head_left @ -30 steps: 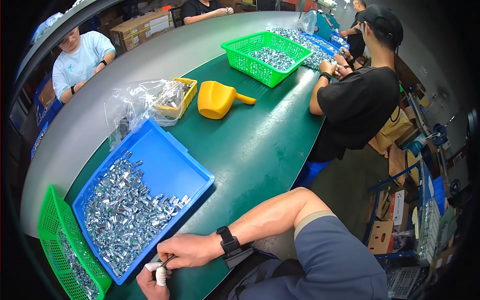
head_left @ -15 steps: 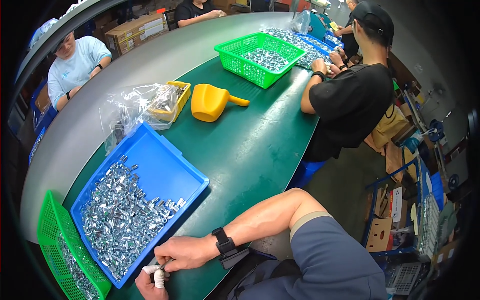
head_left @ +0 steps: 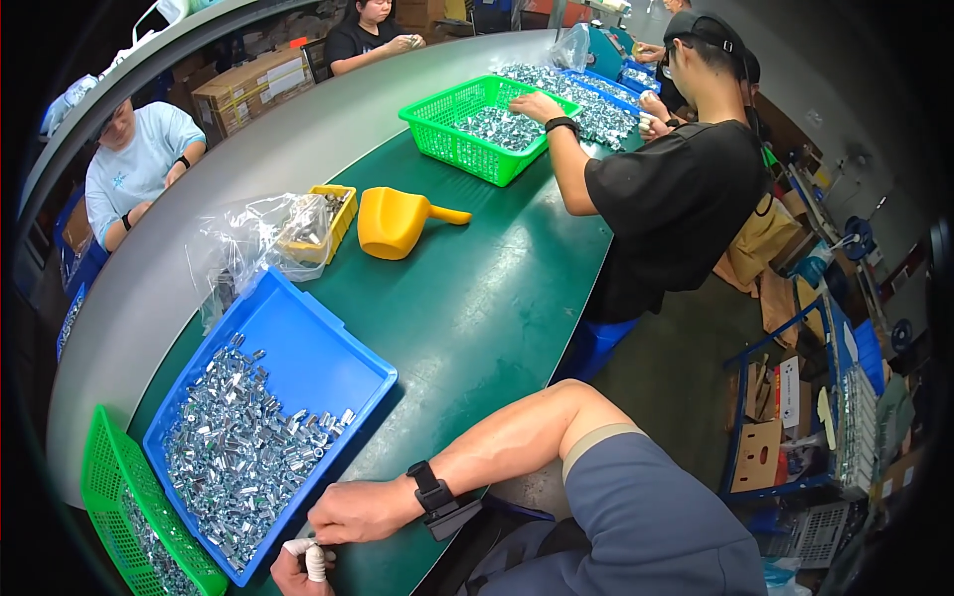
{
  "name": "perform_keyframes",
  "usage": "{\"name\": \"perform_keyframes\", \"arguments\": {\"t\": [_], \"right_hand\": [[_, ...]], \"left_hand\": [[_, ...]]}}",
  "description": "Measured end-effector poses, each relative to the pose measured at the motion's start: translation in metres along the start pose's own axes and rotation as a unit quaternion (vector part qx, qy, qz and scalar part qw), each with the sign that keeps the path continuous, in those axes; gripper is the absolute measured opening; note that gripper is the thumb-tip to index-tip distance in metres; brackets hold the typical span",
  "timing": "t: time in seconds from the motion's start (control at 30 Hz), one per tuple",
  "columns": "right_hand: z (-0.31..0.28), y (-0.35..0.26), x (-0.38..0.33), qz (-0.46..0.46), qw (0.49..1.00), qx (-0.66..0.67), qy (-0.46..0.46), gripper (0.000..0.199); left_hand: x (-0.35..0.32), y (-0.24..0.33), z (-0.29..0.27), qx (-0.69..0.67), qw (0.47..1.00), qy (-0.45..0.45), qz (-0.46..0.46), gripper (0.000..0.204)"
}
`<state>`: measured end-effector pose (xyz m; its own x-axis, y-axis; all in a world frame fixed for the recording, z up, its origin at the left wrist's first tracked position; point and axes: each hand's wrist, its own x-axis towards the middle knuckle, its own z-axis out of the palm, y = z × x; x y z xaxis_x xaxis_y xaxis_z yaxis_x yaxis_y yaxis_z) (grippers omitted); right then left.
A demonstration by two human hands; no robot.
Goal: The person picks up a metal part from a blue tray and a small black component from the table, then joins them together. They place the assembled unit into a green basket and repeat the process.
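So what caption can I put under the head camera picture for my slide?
Two hands, right hand and left hand, pinch a small part beside a blue plastic tray of shiny little metal pieces.

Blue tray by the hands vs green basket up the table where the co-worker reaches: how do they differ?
The blue tray has solid walls; the green basket has mesh walls. The tray's metal parts are heaped at its near end, the far end bare; the basket's parts cover its floor. The person's right hand is at the tray's corner; a co-worker's hand reaches into the basket. Both hold small shiny metal parts.
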<state>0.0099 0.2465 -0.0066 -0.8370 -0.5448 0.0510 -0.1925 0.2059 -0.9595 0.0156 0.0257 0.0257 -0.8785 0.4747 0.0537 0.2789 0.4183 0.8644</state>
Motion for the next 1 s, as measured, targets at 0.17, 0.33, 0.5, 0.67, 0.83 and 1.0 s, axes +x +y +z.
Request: {"name": "perform_keyframes", "arguments": {"t": [0.17, 0.33, 0.5, 0.67, 0.83, 1.0], "right_hand": [[0.003, 0.002, -0.002, -0.037, 0.996, 0.061, 0.054, 0.024], [0.006, 0.000, -0.004, -0.039, 0.997, 0.042, 0.057, 0.025], [0.001, 0.007, 0.002, 0.000, 1.000, 0.014, 0.003, 0.022], [0.005, -0.001, -0.003, -0.059, 0.993, 0.044, 0.096, 0.028], [0.003, 0.002, -0.001, -0.013, 0.999, 0.025, 0.030, 0.022], [0.003, 0.006, 0.001, -0.019, 0.999, 0.021, 0.033, 0.023]], "left_hand": [[0.000, 0.003, 0.000, -0.001, 1.000, 0.002, -0.003, 0.014], [-0.001, -0.005, -0.002, 0.023, 1.000, -0.002, 0.003, 0.014], [-0.001, -0.005, 0.000, -0.012, 1.000, 0.002, -0.006, 0.014], [-0.001, -0.007, -0.002, 0.002, 1.000, 0.004, 0.002, 0.013], [0.000, -0.003, -0.002, -0.004, 1.000, -0.002, 0.004, 0.012], [-0.001, -0.007, -0.004, 0.047, 0.999, 0.006, 0.018, 0.012]]}}
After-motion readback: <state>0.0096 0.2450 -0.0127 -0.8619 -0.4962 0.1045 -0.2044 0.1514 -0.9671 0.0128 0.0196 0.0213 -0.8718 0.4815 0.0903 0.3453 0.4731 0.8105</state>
